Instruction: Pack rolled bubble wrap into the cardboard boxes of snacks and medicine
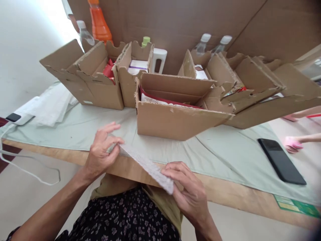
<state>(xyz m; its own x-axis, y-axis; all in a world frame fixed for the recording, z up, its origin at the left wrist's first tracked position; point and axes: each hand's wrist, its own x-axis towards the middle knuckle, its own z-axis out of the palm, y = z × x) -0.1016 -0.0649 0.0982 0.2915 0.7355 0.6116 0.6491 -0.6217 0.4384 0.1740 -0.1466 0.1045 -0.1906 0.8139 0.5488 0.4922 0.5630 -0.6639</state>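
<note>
A thin, flat, whitish-grey strip (147,166) stretches slantwise between my two hands above the table's front edge; its material is hard to make out, and motion blurs it a little. My left hand (104,145) pinches the strip's upper left end between thumb and fingers, with the other fingers raised. At the lower right end, my right hand (185,185) grips it with the thumb underneath and the fingers on top. Just beyond my hands stands an open cardboard box (173,122), with a dark red and white packet (165,101) inside.
More open cardboard boxes (100,92) hold small packets. Behind them stand an orange bottle (99,25) and transparent bottles (204,43). White plastic bags (56,103) lie left; a black phone (281,160) lies right. Another person's hand (293,144) is at the far right.
</note>
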